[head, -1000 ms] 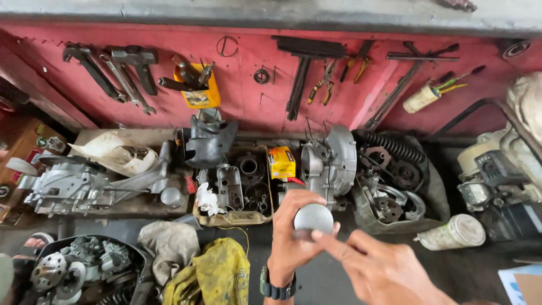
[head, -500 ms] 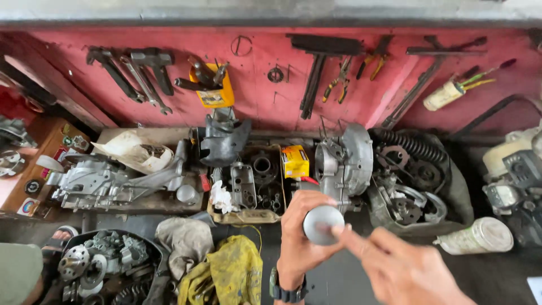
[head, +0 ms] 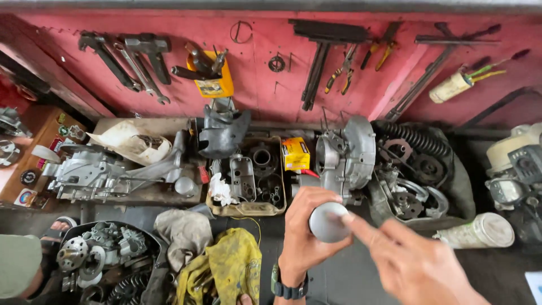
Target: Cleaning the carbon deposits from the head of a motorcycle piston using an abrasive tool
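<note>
Item: grey piston [head: 329,222], near centre, above the dark tabletop [head: 344,271]. Left hand [head: 303,234], watch at the wrist, has its fingers closed round the piston's skirt, crown up. Right hand [head: 420,265] has its fingers loosely spread, forefinger tip touching the crown's right edge. Progress: piston out and under inspection; engine case [head: 345,155] behind stays open, nothing fitted. Against half a second ago: grip unchanged, forefinger now nearer the crown.

Red tool wall [head: 259,107] hung with wrenches [head: 127,62], cluttered dark workbench [head: 339,282], even daylight
</note>
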